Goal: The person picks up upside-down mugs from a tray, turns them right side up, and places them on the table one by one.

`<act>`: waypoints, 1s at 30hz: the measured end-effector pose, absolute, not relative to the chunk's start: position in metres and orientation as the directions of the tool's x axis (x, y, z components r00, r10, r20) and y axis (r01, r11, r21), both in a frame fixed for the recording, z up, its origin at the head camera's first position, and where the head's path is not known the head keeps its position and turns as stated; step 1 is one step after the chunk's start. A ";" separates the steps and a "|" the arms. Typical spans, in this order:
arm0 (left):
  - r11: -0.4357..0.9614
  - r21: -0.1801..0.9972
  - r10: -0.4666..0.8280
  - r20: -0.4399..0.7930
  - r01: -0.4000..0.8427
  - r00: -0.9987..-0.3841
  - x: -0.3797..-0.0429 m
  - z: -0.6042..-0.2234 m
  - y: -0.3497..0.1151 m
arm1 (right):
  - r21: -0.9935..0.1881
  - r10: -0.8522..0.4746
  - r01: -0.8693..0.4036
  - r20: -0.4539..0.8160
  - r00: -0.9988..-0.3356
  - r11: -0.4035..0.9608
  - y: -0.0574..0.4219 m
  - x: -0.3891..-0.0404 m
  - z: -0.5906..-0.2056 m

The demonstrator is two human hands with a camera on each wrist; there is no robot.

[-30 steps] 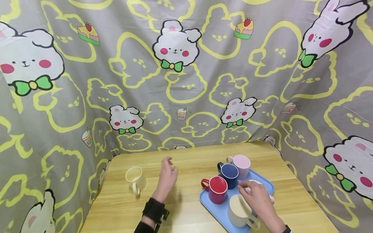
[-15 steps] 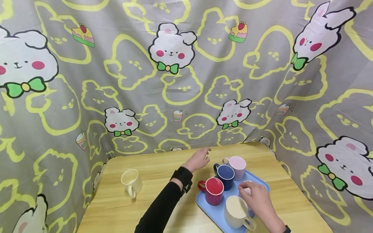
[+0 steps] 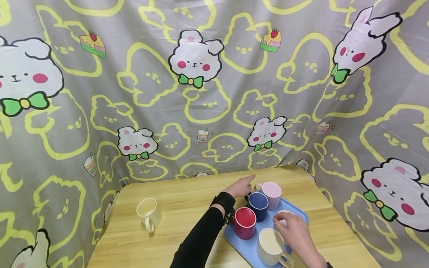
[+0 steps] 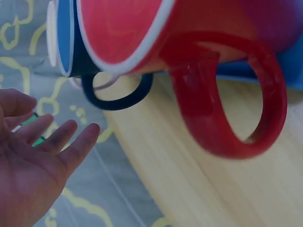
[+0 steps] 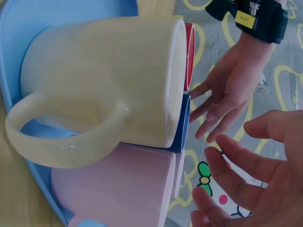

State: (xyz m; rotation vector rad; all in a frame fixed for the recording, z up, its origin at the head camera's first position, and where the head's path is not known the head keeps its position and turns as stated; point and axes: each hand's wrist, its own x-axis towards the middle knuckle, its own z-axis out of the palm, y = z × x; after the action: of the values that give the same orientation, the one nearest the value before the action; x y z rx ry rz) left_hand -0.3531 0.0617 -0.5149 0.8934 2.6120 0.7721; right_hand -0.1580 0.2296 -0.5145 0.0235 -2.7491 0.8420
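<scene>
My left hand [image 3: 240, 187] reaches beside the handles of the blue mug [image 3: 258, 204] and the pink mug [image 3: 272, 195] in the head view. Its fingers are loosely extended and hold nothing in the left wrist view, where the red mug [image 4: 236, 28] fills the foreground. Over the right part of the blue tray [image 3: 234, 242] hovers my right hand [image 3: 297, 229], fingers slightly bent around air. Close by that hand stand a cream mug [image 3: 269, 247] and a second pink mug [image 5: 113, 184], mostly covered by the hand in the head view. All five tray mugs stand upright.
Another cream mug [image 3: 149, 214] stands apart on the left of the wooden table [image 3: 181, 212]. A grey patterned curtain [image 3: 201, 104] encloses the back and both sides of the table.
My left hand has moved rightward from the middle of the table to the mug handles at the tray's far left. The right hand keeps hovering over the tray. The view has shifted slightly.
</scene>
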 end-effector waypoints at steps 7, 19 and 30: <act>0.679 0.543 0.644 -0.117 0.494 -0.756 -0.353 -0.522 0.076 | -0.552 0.072 -0.077 0.243 -0.967 0.830 0.230 -0.158 -0.516; 0.697 0.387 0.691 -0.137 0.604 -0.709 -0.366 -0.526 0.083 | -0.523 0.048 -0.146 0.338 -0.940 0.840 0.233 -0.161 -0.515; 0.742 0.224 0.662 -0.098 0.632 -0.743 -0.359 -0.525 0.097 | -0.523 0.059 -0.103 0.284 -0.957 0.846 0.234 -0.158 -0.511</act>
State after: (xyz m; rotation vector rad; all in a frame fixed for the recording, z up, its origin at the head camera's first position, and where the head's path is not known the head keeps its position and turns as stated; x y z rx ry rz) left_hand -0.3588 0.0973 -0.5248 1.0370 2.7708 0.2635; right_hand -0.1581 0.2342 -0.5115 0.0329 -2.7342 0.7975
